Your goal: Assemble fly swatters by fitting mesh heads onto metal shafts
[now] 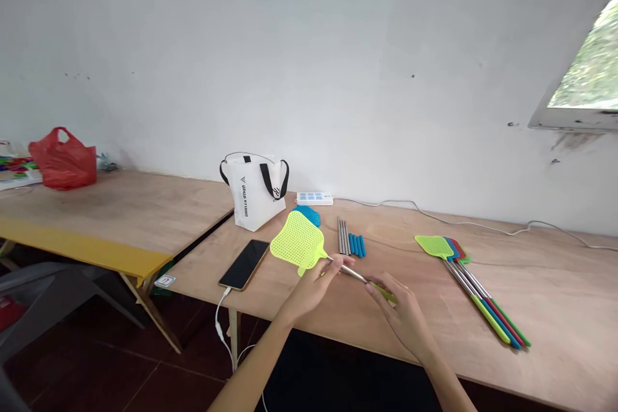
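A yellow-green fly swatter [298, 239] is held between my two hands over the table, its mesh head pointing up and left. My left hand [316, 283] is closed round the metal rod just below the head. Lower on the swatter, my right hand [396, 306] grips near where the rod meets the yellow-green handle, which its fingers partly hide. Behind my hands lie several metal rods [344, 236] and short blue handle tubes [357, 245]. A blue swatter head [308, 215] is partly covered by the yellow-green one.
On the right lies a fan of several swatters [476, 290]. A phone [244, 264] with a white cable rests at the left front edge. A white bag [255, 193] and a power strip [313, 198] stand near the wall. Another table holds a red plastic bag [65, 161].
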### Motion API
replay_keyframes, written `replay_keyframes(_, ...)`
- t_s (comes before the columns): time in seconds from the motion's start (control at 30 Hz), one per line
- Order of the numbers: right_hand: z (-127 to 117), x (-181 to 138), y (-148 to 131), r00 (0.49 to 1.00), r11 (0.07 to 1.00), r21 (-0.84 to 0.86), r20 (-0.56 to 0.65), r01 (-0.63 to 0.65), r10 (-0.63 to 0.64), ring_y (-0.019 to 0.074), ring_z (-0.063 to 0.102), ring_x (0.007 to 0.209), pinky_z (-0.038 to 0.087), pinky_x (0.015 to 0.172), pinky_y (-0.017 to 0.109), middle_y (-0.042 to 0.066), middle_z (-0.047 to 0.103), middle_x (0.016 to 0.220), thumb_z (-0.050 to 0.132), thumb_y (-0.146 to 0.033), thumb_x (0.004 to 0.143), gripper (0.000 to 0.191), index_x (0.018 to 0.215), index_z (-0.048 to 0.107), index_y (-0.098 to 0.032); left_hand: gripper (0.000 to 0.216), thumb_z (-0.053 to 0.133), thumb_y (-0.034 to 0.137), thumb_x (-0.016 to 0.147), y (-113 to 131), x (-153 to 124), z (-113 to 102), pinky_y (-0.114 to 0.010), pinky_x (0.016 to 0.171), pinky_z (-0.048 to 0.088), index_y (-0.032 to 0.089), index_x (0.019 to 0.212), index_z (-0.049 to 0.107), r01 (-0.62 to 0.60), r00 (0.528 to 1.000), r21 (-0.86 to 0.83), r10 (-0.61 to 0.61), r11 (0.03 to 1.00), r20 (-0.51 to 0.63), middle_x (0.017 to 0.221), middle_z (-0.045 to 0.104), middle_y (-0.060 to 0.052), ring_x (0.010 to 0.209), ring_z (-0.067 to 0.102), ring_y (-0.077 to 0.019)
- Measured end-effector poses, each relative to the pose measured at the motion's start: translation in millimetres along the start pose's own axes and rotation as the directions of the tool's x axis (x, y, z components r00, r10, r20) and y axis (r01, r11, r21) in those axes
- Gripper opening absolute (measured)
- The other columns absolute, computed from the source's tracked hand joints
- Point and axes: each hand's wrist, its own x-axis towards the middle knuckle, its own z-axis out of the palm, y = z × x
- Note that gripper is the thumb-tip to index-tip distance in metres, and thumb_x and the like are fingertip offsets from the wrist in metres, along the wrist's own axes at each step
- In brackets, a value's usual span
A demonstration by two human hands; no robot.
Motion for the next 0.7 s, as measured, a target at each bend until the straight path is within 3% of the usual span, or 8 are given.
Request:
replay_keyframes(0.13,5,-2,-4,0.997,0.998,-0.040,0.053,0.049,-0.046,0.0231,0.070,0.097,0.055,0.084,0.031,0.008,0.074,0.109,0.047,-0.052,0.101,0.037,0.117,0.070,-0.028,0.050,0.040,0.056,0.104,-2,1,25,-0.039,0.098,0.050,0.021,0.099,0.075,-0.052,0.998,-0.110,0.046,0.993,-0.052,0.109,0.075,-0.008,0.110,0.066,-0.0258)
replay_keyframes(0.33,9,-4,-10,0.995,0.966,-0.240,0.034,0.095,-0.090,0.0192,0.069,0.079,0.048,0.067,0.025,0.005,0.074,0.091,0.036,-0.050,0.105,0.041,0.103,0.070,-0.028,0.048,0.046,0.060,0.100,-11,6,38,-0.044,0.103,0.048,0.020,0.081,0.065,-0.101,0.966,-0.267,0.030,0.958,-0.258,0.099,0.077,-0.010,0.103,0.070,-0.0269)
replay_keyframes(0.43,-2,0,3,0.995,0.932,-0.349,0.005,0.094,-0.098,0.0184,0.068,0.076,0.046,0.064,0.024,0.005,0.073,0.085,0.035,-0.051,0.105,0.043,0.093,0.069,-0.027,0.050,0.049,0.064,0.097,-14,11,17,-0.045,0.098,0.051,0.021,0.074,0.056,-0.119,0.920,-0.339,-0.025,0.933,-0.391,0.094,0.076,-0.010,0.098,0.071,-0.0263)
replay_keyframes(0.53,-23,4,36,0.997,0.917,-0.394,-0.026,0.053,-0.069,0.0192,0.068,0.076,0.051,0.067,0.027,0.004,0.073,0.082,0.037,-0.053,0.103,0.043,0.088,0.069,-0.029,0.051,0.060,0.068,0.089,-16,16,-25,-0.042,0.090,0.055,0.021,0.071,0.048,-0.232,0.804,-0.394,-0.053,0.889,-0.593,0.080,0.071,-0.005,0.085,0.071,-0.0229)
replay_keyframes(0.6,-39,3,64,0.997,0.926,-0.375,-0.048,0.042,-0.065,0.0202,0.070,0.081,0.056,0.076,0.031,0.003,0.075,0.086,0.037,-0.049,0.103,0.041,0.090,0.070,-0.029,0.054,0.068,0.069,0.082,-17,19,-52,-0.039,0.085,0.056,0.021,0.071,0.048,-0.291,0.745,-0.385,-0.045,0.876,-0.665,0.073,0.065,-0.001,0.079,0.069,-0.0207)
replay_keyframes(0.7,-53,-2,98,0.989,0.938,-0.348,-0.137,0.005,-0.056,0.0216,0.072,0.093,0.058,0.089,0.037,0.004,0.077,0.097,0.037,-0.041,0.101,0.037,0.095,0.072,-0.029,0.055,0.072,0.069,0.079,-15,18,-73,-0.035,0.082,0.056,0.020,0.070,0.049,-0.312,0.731,-0.347,-0.010,0.884,-0.682,0.071,0.060,0.000,0.076,0.066,-0.0183)
